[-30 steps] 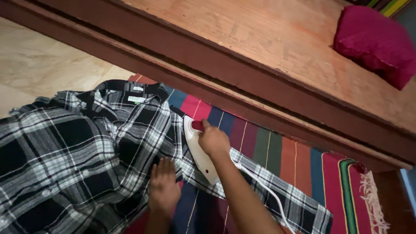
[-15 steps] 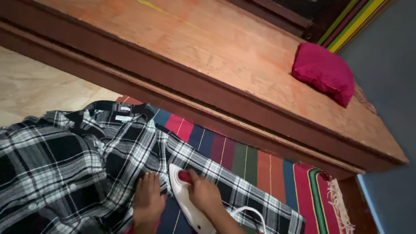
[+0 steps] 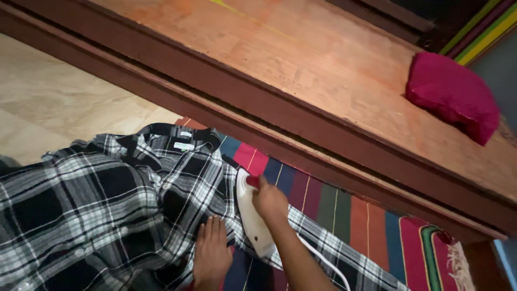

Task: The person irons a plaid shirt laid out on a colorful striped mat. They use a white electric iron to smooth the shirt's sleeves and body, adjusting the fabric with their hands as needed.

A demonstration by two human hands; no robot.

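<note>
Head view: right hand (image 3: 269, 200) clenched around the red handle of a white iron (image 3: 252, 218), soleplate down on the sleeve of a black-and-white plaid shirt (image 3: 107, 210). Left hand (image 3: 211, 253) lies flat, fingers spread, palm on the fabric just beside the iron, gripping nothing, pinning the cloth.

Shirt lies on a striped multicolour mat (image 3: 350, 221) on the floor, collar toward the mat's far edge, next to the dark wooden frame of a platform bed (image 3: 301, 81). Sleeve runs out toward the mat's right end; white cord (image 3: 323, 258) trails across it.

Progress, as a judgement: early to mid. Iron sits at the shoulder end of the sleeve. Sleeve beyond the iron looks fairly flat; shirt body near the mat's left edge is bunched and creased, so most of it looks undone. Can't tell whether the underside is pressed.

Red cushion (image 3: 455, 94) on the bed boards, well apart.
</note>
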